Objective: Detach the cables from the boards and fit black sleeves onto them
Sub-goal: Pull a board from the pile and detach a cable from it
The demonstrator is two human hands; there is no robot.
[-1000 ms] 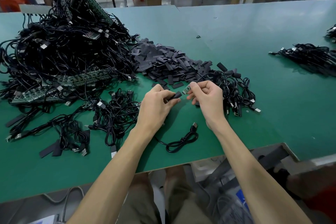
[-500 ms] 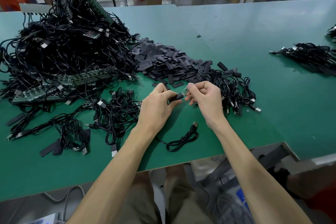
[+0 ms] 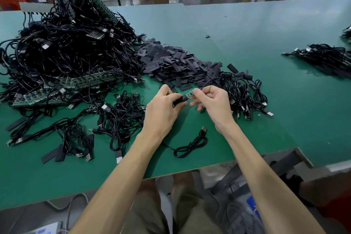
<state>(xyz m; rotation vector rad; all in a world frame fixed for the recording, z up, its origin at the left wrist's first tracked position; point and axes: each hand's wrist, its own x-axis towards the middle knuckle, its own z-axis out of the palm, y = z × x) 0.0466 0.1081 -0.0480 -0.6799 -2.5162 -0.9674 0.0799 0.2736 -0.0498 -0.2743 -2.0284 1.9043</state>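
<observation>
Above the near middle of the green desk [image 3: 247, 34], the two hands meet over one small piece. The left hand [image 3: 163, 110] pinches a short black sleeve [image 3: 182, 99] between thumb and curled fingers. The right hand [image 3: 214, 102] pinches a little green board [image 3: 190, 94] by its far end, its lower fingers spread loose below.

Sleeve and board lie on one line, their long axis running from lower left to upper right. The sleeve's open end touches the board's near end. The board is narrow and green, with tiny parts on its upper face. The sleeve is matt black and flat.

A black cable [image 3: 190, 146] lies looped on the desk below the hands, its plug [image 3: 203, 130] pointing away from the person. Its other end runs under the left wrist, so I cannot tell where it leads.

Behind the hands lies a heap of loose sleeves [image 3: 174, 64]. To the left is a big tangle of cables [image 3: 66, 47] with long green strips [image 3: 79, 81] in it. Just right of the right hand sits a bundle of coiled cables [image 3: 245, 93], and another bundle [image 3: 326, 57] lies well apart at the far right.
</observation>
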